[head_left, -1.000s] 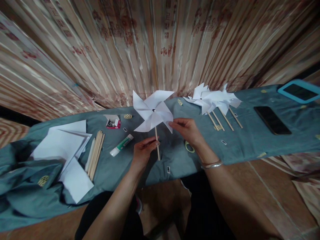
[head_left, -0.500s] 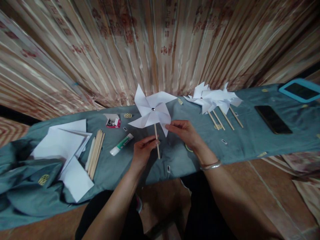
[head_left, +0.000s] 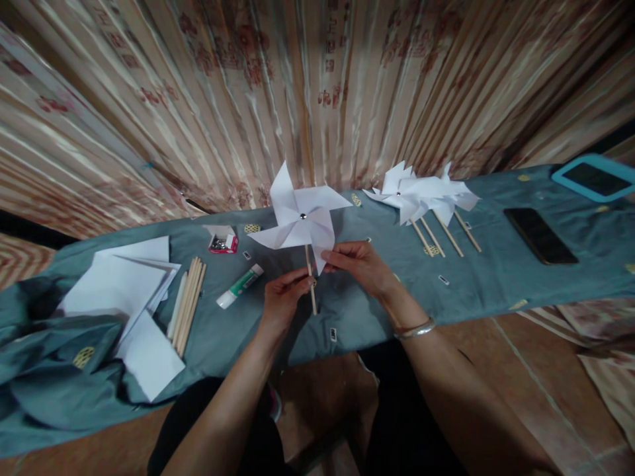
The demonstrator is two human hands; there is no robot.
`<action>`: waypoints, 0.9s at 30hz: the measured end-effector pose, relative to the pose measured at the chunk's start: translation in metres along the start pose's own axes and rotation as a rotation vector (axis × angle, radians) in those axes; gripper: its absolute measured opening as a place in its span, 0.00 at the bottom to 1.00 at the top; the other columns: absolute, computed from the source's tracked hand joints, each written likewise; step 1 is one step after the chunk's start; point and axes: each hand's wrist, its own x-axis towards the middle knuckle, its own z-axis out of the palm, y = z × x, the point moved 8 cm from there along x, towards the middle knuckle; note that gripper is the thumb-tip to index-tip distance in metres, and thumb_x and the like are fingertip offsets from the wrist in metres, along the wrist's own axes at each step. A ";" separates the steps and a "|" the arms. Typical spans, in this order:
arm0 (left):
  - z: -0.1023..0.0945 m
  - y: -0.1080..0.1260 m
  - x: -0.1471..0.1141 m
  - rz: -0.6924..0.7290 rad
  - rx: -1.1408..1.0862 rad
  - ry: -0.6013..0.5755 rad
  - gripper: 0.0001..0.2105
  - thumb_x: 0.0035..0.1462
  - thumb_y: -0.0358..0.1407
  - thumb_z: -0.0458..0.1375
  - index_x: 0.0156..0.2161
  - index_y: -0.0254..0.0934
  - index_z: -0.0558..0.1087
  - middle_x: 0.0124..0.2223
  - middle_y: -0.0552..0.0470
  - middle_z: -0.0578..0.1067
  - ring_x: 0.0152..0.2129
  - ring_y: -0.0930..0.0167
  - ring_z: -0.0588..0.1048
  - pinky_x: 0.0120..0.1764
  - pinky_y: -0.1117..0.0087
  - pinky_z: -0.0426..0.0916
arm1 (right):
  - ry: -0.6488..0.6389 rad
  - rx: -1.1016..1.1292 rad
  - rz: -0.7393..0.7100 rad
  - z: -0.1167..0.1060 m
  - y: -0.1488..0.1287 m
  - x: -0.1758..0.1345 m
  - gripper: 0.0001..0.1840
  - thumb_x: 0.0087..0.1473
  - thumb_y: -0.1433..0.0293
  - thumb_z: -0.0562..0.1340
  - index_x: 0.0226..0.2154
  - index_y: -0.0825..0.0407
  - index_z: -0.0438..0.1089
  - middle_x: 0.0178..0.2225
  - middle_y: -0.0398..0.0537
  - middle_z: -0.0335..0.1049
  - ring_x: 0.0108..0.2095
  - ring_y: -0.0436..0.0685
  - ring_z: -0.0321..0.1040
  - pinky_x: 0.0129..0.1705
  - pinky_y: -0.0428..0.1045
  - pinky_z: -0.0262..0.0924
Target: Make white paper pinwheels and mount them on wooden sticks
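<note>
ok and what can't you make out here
All in the head view:
Glue stick: label print too small and blurred.
Held pinwheel: lower blade partly covered by the right hand.
Other pinwheels: overlap hides some blades.
White sheets: lower left covered by bunched cloth.
Blue-framed device: right end cut off by picture edge.

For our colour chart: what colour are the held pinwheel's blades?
The pinwheel's blades are plain white, best seen in the head view.

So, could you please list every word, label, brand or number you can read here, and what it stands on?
Nothing is legible.
Glue stick: label too small, blurred.
Red box: any print too small.
Black-and-white tags: too small.
Curtain: reddish, character-like marks, too blurred.
Held pinwheel: no lettering visible.
</note>
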 end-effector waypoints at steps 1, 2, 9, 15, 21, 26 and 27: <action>0.000 0.000 0.000 0.002 -0.001 0.000 0.12 0.37 0.34 0.70 0.33 0.36 0.83 0.28 0.50 0.80 0.23 0.74 0.70 0.31 0.71 0.66 | -0.011 0.025 0.009 0.001 0.002 0.000 0.20 0.37 0.52 0.72 0.19 0.51 0.75 0.20 0.41 0.72 0.22 0.48 0.63 0.28 0.46 0.59; 0.000 -0.001 0.000 0.005 -0.001 -0.001 0.13 0.36 0.34 0.70 0.33 0.36 0.83 0.28 0.50 0.80 0.23 0.74 0.71 0.31 0.71 0.66 | -0.024 0.045 0.017 0.003 0.003 0.000 0.20 0.37 0.51 0.73 0.19 0.51 0.76 0.20 0.41 0.72 0.23 0.48 0.64 0.29 0.45 0.60; -0.001 -0.007 0.002 -0.013 -0.028 -0.020 0.15 0.36 0.35 0.71 0.35 0.35 0.82 0.29 0.48 0.80 0.25 0.72 0.73 0.33 0.70 0.67 | -0.078 0.075 0.036 0.009 0.009 0.001 0.20 0.37 0.52 0.73 0.24 0.53 0.79 0.23 0.43 0.75 0.24 0.48 0.68 0.32 0.46 0.64; 0.002 -0.006 0.002 0.010 -0.029 -0.054 0.14 0.38 0.36 0.70 0.35 0.36 0.82 0.30 0.49 0.81 0.28 0.71 0.75 0.35 0.69 0.67 | -0.115 0.071 0.035 0.015 0.012 0.002 0.18 0.39 0.54 0.72 0.25 0.51 0.80 0.24 0.42 0.77 0.25 0.48 0.68 0.32 0.45 0.64; 0.003 -0.005 0.001 0.009 -0.037 -0.055 0.13 0.38 0.35 0.70 0.35 0.36 0.82 0.30 0.50 0.81 0.27 0.71 0.74 0.34 0.70 0.66 | -0.126 -0.024 -0.009 0.020 0.010 0.003 0.18 0.41 0.54 0.72 0.21 0.52 0.78 0.22 0.43 0.75 0.22 0.47 0.64 0.27 0.44 0.59; 0.002 -0.003 0.000 0.010 -0.027 -0.041 0.12 0.38 0.35 0.70 0.33 0.36 0.82 0.29 0.50 0.80 0.26 0.73 0.72 0.34 0.71 0.66 | -0.062 -0.164 -0.079 0.015 0.004 0.003 0.22 0.45 0.51 0.69 0.18 0.53 0.76 0.16 0.42 0.69 0.18 0.46 0.55 0.22 0.44 0.50; 0.001 -0.002 0.000 0.013 -0.022 -0.034 0.12 0.38 0.34 0.70 0.33 0.36 0.82 0.29 0.51 0.80 0.26 0.73 0.72 0.34 0.71 0.66 | -0.048 -0.188 -0.087 0.011 0.002 0.003 0.23 0.45 0.50 0.68 0.18 0.53 0.75 0.15 0.41 0.68 0.18 0.45 0.54 0.22 0.45 0.48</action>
